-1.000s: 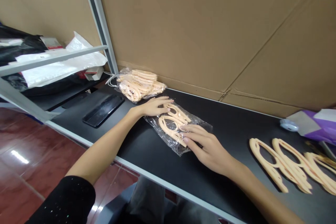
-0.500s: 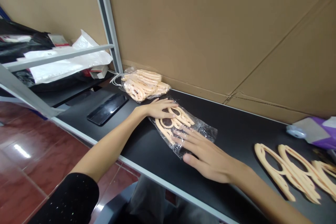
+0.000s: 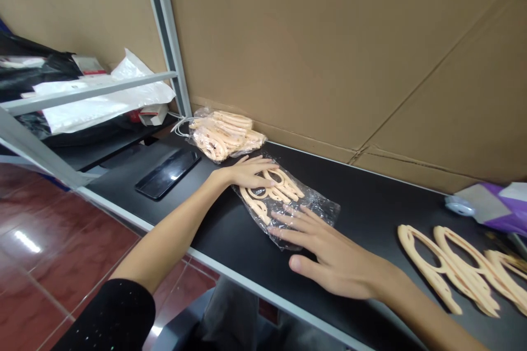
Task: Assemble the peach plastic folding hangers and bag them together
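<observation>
A clear plastic bag point(image 3: 319, 207) lies flat on the black tabletop. Inside it are pale cream, loop-ended flat pieces point(image 3: 284, 189), whose exact kind I cannot tell. My left hand point(image 3: 252, 171) rests on the bag's upper left part, fingers stretched out over the pieces. Over the bag's near right end is my right hand point(image 3: 325, 247), palm down with fingers spread; its fingertips are at the plastic, and whether they press on it I cannot tell. Neither hand is wrapped around anything.
Filled bags of similar pieces point(image 3: 224, 134) are heaped by the cardboard wall. A black phone point(image 3: 168, 174) lies at the left. Loose cream pieces point(image 3: 448, 269) lie at the right, with a purple and white package point(image 3: 489, 205) behind them. A metal shelf post point(image 3: 168, 38) rises at the left.
My right hand has shifted slightly toward me and the right. The cream pieces lie a bit closer together in the bag. My left hand stays in place.
</observation>
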`<control>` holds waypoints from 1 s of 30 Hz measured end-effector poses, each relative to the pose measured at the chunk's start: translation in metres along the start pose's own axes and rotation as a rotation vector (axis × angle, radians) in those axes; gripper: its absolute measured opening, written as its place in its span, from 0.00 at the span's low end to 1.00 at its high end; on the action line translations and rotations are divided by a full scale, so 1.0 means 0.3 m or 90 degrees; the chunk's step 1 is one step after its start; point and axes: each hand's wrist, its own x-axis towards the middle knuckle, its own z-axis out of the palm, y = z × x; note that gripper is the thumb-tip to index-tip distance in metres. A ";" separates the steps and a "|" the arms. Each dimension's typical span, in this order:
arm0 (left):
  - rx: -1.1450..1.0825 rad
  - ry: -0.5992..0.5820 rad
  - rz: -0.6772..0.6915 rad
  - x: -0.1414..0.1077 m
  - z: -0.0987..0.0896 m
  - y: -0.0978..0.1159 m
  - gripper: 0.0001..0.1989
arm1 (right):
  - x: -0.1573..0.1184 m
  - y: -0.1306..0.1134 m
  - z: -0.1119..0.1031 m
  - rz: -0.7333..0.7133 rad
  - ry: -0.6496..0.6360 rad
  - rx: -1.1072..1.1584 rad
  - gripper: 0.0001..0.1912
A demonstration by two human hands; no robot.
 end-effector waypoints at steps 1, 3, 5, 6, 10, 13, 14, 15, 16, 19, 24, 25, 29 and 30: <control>-0.002 0.001 0.002 0.000 0.001 -0.001 0.41 | -0.004 -0.005 0.003 0.005 -0.006 -0.002 0.30; -0.003 0.002 0.006 0.002 0.001 -0.002 0.41 | -0.001 -0.016 0.006 0.023 -0.028 -0.005 0.30; 0.003 -0.001 0.009 0.003 0.000 -0.002 0.40 | 0.012 -0.025 0.005 0.046 -0.062 -0.008 0.33; 0.007 -0.003 0.008 0.004 -0.001 -0.001 0.40 | 0.020 -0.028 0.003 0.055 -0.078 -0.010 0.35; 0.022 -0.005 0.007 0.007 -0.005 -0.002 0.42 | 0.049 -0.040 -0.002 0.074 -0.098 -0.019 0.38; 0.029 -0.001 0.011 0.010 -0.001 -0.010 0.42 | 0.037 -0.052 -0.006 0.081 -0.072 -0.012 0.37; 0.035 0.003 0.012 0.011 0.001 -0.014 0.42 | 0.020 -0.053 -0.007 0.080 -0.054 -0.011 0.36; 0.042 0.007 0.013 0.011 0.002 -0.017 0.41 | -0.005 -0.052 -0.008 0.074 -0.031 -0.012 0.35; 0.050 0.012 0.013 0.010 0.004 -0.019 0.41 | -0.038 -0.046 -0.009 0.066 0.000 -0.016 0.33; 0.068 0.048 0.015 0.002 0.000 -0.010 0.39 | -0.180 0.010 -0.002 0.072 0.168 -0.072 0.25; 0.083 0.123 0.056 -0.018 -0.003 0.060 0.33 | -0.450 0.199 0.046 0.273 0.492 -0.376 0.22; 0.092 0.105 0.058 -0.018 0.004 0.076 0.32 | -0.490 0.231 0.060 0.307 0.478 -0.413 0.24; 0.163 0.033 0.035 -0.009 0.051 0.117 0.31 | -0.568 0.278 0.123 0.372 0.420 -0.441 0.22; 0.178 0.033 0.032 -0.007 0.062 0.122 0.31 | -0.571 0.271 0.137 0.366 0.417 -0.425 0.20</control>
